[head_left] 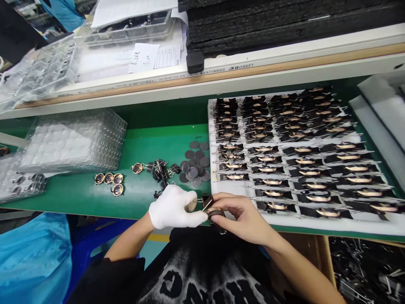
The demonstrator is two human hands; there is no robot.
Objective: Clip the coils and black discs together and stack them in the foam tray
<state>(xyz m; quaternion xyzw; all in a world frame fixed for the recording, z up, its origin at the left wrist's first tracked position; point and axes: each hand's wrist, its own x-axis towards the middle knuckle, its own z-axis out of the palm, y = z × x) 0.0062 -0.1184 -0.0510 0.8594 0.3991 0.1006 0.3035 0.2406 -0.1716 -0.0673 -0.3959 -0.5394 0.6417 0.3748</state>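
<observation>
My left hand (177, 207), in a white glove, pinches the handle of a black binder clip (207, 202) in front of my body. My bare right hand (240, 215) holds a round, gold-rimmed watch-like piece (215, 212) against that clip. Dark round discs (196, 162) lie loose on the green surface beyond my hands. Left of the discs is a pile of black binder clips (160, 169). Several gold-rimmed round pieces (109, 178) lie farther left. Rows of clipped pieces (305, 161) stand on a white foam board (229, 185) at the right.
Stacked clear plastic trays (76, 145) stand at the left. A shelf edge (164, 86) runs across above the green table (139, 198). Below right is a box of loose binder clips (367, 266). Blue fabric (34, 257) shows at the lower left.
</observation>
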